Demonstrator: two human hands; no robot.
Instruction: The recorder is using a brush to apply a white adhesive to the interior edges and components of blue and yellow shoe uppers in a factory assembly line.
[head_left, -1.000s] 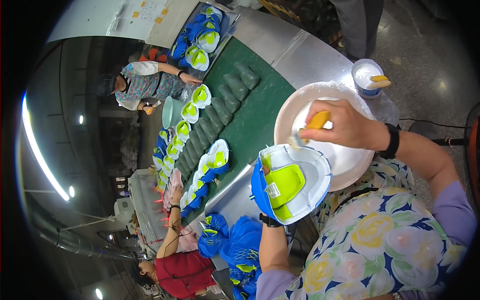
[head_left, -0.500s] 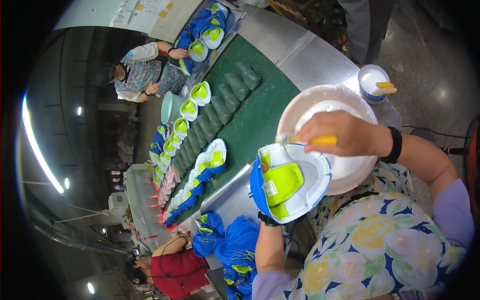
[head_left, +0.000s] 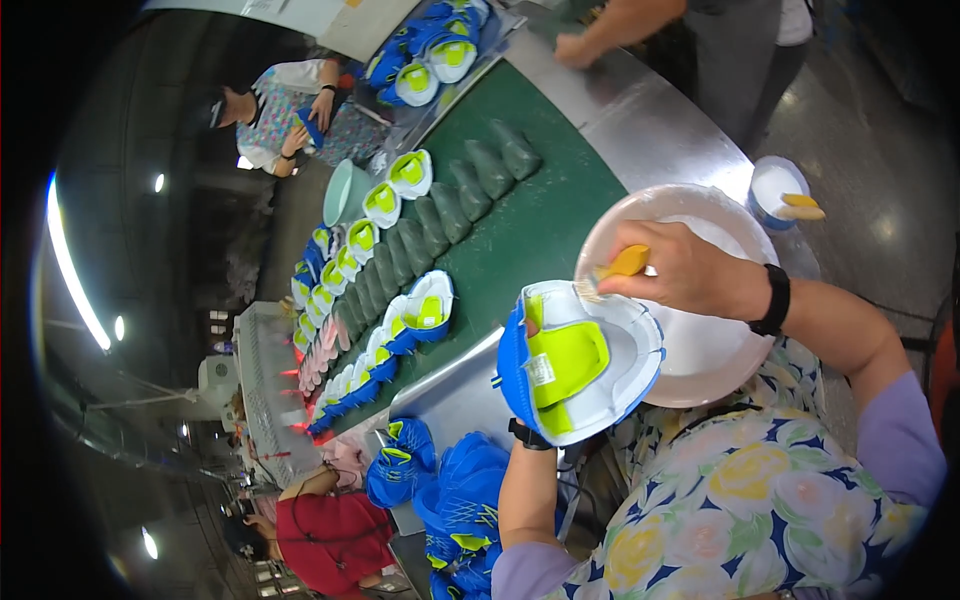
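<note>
A blue shoe upper [head_left: 630, 378] with white lining edges and a lime-green inside is turned opening up before me. My left hand [head_left: 533, 326] grips it from its left side; a thumb shows at its opening, the other fingers are hidden behind. Above its far edge, my right hand [head_left: 672, 268] pinches a brush [head_left: 628, 262] with a yellow handle. The pale bristles are at the upper's white rim; whether they touch it I cannot tell. Just beyond, to the right, stands a wide pinkish basin [head_left: 606, 222] with white liquid.
On a green conveyor belt [head_left: 560, 175] lie rows of shoe uppers [head_left: 430, 300] and dark green lasts [head_left: 515, 150]. More blue uppers [head_left: 465, 490] are heaped at lower left. A white tub [head_left: 775, 188] with a brush stands at right. Co-workers [head_left: 330, 530] are around the belt.
My right hand has tilted the brush, its handle now pointing up and its bristles further right along the rim. The upper stays in my left hand. A co-worker's arm has come in at the top.
</note>
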